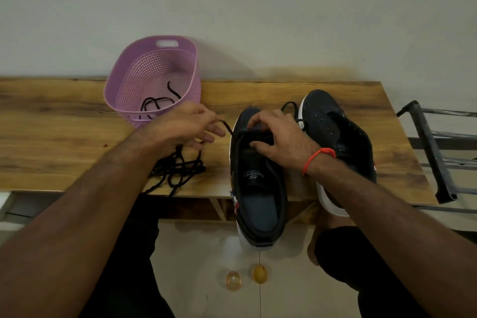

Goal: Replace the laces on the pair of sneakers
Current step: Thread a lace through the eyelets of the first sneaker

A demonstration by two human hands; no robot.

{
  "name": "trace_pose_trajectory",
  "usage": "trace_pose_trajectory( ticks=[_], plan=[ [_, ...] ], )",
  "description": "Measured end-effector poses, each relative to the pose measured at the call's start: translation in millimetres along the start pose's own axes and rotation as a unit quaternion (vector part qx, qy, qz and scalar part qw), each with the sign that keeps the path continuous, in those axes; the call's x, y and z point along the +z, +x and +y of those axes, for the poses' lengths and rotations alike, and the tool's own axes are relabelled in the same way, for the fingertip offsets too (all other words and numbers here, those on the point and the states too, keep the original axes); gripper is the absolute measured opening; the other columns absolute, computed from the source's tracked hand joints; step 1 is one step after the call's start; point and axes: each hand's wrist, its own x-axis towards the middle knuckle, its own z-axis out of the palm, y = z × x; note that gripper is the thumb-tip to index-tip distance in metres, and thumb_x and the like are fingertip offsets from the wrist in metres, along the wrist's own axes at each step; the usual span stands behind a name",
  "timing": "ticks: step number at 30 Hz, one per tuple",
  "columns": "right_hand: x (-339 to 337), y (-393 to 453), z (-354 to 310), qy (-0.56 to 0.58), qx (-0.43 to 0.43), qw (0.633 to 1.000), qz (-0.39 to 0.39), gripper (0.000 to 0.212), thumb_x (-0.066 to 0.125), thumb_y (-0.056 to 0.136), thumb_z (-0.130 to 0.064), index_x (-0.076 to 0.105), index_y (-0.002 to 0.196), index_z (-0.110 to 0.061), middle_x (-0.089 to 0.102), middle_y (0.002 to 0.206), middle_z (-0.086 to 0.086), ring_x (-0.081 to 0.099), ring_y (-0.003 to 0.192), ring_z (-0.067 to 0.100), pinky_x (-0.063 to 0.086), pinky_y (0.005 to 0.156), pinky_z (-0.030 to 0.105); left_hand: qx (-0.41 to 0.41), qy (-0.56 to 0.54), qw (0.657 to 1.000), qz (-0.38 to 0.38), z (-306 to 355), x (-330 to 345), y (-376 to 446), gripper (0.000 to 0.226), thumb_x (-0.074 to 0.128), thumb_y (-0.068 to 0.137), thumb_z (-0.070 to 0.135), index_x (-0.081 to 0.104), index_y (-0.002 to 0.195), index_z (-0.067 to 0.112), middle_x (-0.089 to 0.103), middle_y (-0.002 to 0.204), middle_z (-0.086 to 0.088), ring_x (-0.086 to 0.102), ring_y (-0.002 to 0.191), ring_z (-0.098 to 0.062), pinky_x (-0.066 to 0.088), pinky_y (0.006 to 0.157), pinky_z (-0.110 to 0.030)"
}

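Lacing the near sneaker: one hand draws the lace, the other steadies the shoe.

The left hand (189, 128) pinches a black lace (228, 128) just beside the near sneaker (259, 188), whose heel overhangs the table (64, 121) edge; the right hand (278, 137) rests curled over its tongue and eyelets, though whether it grips the lace there I cannot tell. The second sneaker (335, 131) lies alongside, eyelets bare. A loose lace pile (178, 168) sits under the left wrist, another lace in the purple basket (154, 75). Likely risks: a hard pull could tip the overhanging shoe off, or snag the pile into a knot.
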Motion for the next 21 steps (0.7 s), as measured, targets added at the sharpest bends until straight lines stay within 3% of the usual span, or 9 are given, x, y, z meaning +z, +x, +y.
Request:
trace_pose_trajectory(
  ticks=[2, 4, 6, 9, 12, 15, 17, 19, 21],
  plan=[
    [-0.2, 0.0, 0.5, -0.002, -0.001, 1.0, 0.001, 0.033, 0.068, 0.09, -0.034, 0.056, 0.121, -0.032, 0.049, 0.127, 0.002, 0.041, 0.122, 0.025, 0.039, 0.106, 0.045, 0.012, -0.232, 0.972, -0.034, 6.3, -12.2, -4.4, 0.029, 0.036, 0.108, 0.023, 0.057, 0.119, 0.007, 0.078, 0.107, -0.005, 0.074, 0.103, -0.024, 0.058, 0.088, -0.041],
    [1.9, -0.4, 0.3, -0.002, -0.002, 1.0, 0.006, 0.031, 0.066, 0.091, -0.035, 0.057, 0.121, -0.032, 0.049, 0.124, 0.001, 0.042, 0.121, 0.024, 0.04, 0.105, 0.044, 0.049, -0.446, 0.891, -0.066, 11.9, -20.3, -7.8, 0.029, 0.034, 0.106, 0.018, 0.06, 0.098, 0.008, 0.075, 0.09, -0.007, 0.074, 0.089, -0.019, 0.061, 0.081, -0.039],
    [3.3, -0.4, 0.8, -0.007, -0.004, 1.0, 0.007, 0.032, 0.065, 0.092, -0.036, 0.057, 0.122, -0.031, 0.049, 0.124, 0.001, 0.042, 0.12, 0.023, 0.041, 0.104, 0.044, 0.065, -0.477, 0.876, -0.042, 13.1, -18.5, -6.2, 0.031, 0.035, 0.107, 0.019, 0.053, 0.082, 0.016, 0.053, 0.062, 0.005, 0.055, 0.056, -0.007, 0.055, 0.058, -0.027],
    [1.4, 0.4, 1.8, -0.011, -0.004, 1.0, 0.0, 0.035, 0.064, 0.091, -0.034, 0.056, 0.125, -0.031, 0.048, 0.126, 0.001, 0.04, 0.12, 0.023, 0.038, 0.106, 0.044, 0.119, -0.037, 0.989, 0.079, 4.2, -1.8, 0.4, 0.023, 0.044, 0.108, 0.031, 0.063, 0.099, 0.021, 0.051, 0.07, 0.014, 0.047, 0.059, 0.0, 0.038, 0.054, -0.019],
    [-1.3, 1.1, 1.5, 0.014, 0.001, 1.0, 0.014, 0.038, 0.058, 0.09, -0.026, 0.056, 0.128, -0.031, 0.048, 0.122, 0.0, 0.04, 0.118, 0.023, 0.038, 0.105, 0.043, 0.142, 0.334, 0.932, 0.003, -3.7, 13.8, 6.3, 0.026, 0.057, 0.099, 0.048, 0.072, 0.104, 0.027, 0.064, 0.097, 0.013, 0.058, 0.092, -0.005, 0.048, 0.076, -0.029],
    [-7.6, 2.4, 4.7, 0.019, 0.014, 0.999, 0.029, 0.042, 0.058, 0.09, -0.029, 0.054, 0.131, -0.032, 0.049, 0.123, -0.001, 0.042, 0.118, 0.022, 0.038, 0.105, 0.043, 0.12, 0.362, 0.923, -0.058, -4.0, 16.1, 6.5, 0.015, 0.064, 0.095, 0.045, 0.07, 0.088, 0.033, 0.063, 0.093, 0.015, 0.057, 0.091, -0.004, 0.042, 0.07, -0.026],
    [-12.2, 2.7, 9.3, -0.013, 0.031, 0.999, 0.007, 0.051, 0.061, 0.089, -0.04, 0.047, 0.138, -0.036, 0.047, 0.132, 0.001, 0.04, 0.123, 0.024, 0.034, 0.106, 0.044, 0.168, 0.252, 0.952, 0.031, 1.1, 11.7, 3.7, 0.014, 0.058, 0.1, 0.039, 0.067, 0.089, 0.033, 0.063, 0.092, 0.014, 0.058, 0.089, -0.003, 0.04, 0.067, -0.023],
    [-14.8, 2.8, 13.0, -0.042, 0.056, 0.997, -0.026, 0.063, 0.062, 0.088, -0.047, 0.037, 0.145, -0.039, 0.04, 0.141, 0.004, 0.035, 0.13, 0.029, 0.03, 0.108, 0.048, 0.209, -0.04, 0.954, 0.212, 8.3, 6.2, 2.1, 0.021, 0.045, 0.106, 0.034, 0.065, 0.101, 0.03, 0.067, 0.096, 0.014, 0.061, 0.082, 0.003, 0.041, 0.064, -0.021],
    [-14.3, 3.2, 14.4, -0.05, 0.069, 0.995, -0.046, 0.069, 0.061, 0.088, -0.05, 0.031, 0.148, -0.039, 0.036, 0.145, 0.006, 0.032, 0.132, 0.032, 0.029, 0.109, 0.05, 0.205, -0.39, 0.856, 0.272, 15.6, -5.8, 2.1, 0.03, 0.035, 0.11, 0.035, 0.061, 0.11, 0.019, 0.075, 0.095, 0.008, 0.066, 0.078, -0.003, 0.04, 0.055, -0.02]
  ],
)
